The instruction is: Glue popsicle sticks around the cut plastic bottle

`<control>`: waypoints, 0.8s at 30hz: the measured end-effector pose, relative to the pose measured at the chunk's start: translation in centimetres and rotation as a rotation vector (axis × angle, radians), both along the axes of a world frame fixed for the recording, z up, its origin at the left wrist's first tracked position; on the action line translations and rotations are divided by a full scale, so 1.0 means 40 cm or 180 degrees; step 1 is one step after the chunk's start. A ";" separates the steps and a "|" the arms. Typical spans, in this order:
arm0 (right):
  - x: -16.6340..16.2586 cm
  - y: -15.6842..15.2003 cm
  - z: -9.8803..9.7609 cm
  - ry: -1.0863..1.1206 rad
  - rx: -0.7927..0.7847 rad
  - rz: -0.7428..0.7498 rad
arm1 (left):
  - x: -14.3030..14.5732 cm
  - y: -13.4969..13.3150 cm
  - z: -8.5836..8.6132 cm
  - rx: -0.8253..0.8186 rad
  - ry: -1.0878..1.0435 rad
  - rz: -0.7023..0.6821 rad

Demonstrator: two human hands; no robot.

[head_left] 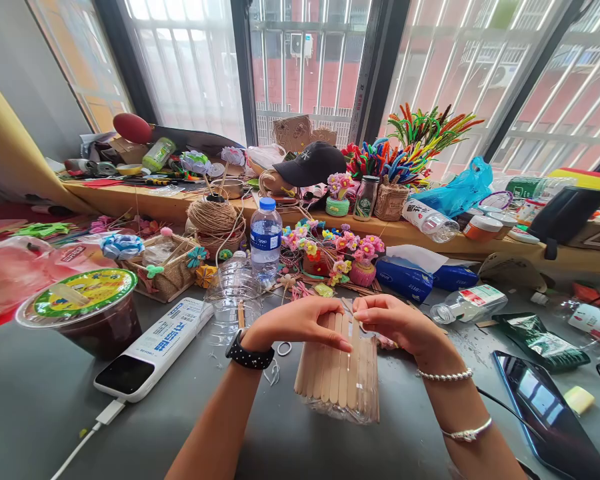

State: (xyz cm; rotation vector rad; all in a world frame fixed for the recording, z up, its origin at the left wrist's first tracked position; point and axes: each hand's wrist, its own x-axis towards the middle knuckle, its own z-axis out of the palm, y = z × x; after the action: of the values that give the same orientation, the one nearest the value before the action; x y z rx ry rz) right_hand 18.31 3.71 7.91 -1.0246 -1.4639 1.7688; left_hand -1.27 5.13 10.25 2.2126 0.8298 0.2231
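Note:
Flat wooden craft sticks (330,380) stand side by side in a row around a clear plastic container (363,415), whose crinkled base shows below them. My left hand (300,323) grips this piece from the left, its thumb lying across the front of the sticks and its fingers mostly hidden behind. At the top right edge, my right hand (397,321) pinches the upper end of a single craft stick (355,333) between thumb and fingers. That stick leans against the row. Whether the sticks are glued on cannot be seen.
A sealed drink cup (80,313) and a white power bank (155,350) are on the left. A clear cut bottle (235,293) and a water bottle (266,240) stand behind. On the right lie a phone (550,413) and an empty bottle (470,303). Pipe-cleaner flowers (363,257) line the back.

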 end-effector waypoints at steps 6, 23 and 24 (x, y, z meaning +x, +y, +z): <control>-0.003 0.003 -0.007 -0.0007 -0.0019 0.0001 | 0.006 -0.006 0.010 0.0088 -0.0043 -0.0002; -0.006 0.001 -0.004 -0.0021 -0.0048 0.0042 | 0.008 -0.010 0.011 0.0123 -0.0106 0.0014; -0.006 0.001 -0.004 -0.0023 -0.0047 0.0043 | 0.008 -0.011 0.011 0.0122 -0.0112 0.0009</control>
State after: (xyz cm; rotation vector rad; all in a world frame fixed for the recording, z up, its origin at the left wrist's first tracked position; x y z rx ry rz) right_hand 18.07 3.77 7.75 -1.0319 -1.4675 1.7896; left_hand -0.94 4.70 10.68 2.2367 0.8158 0.2808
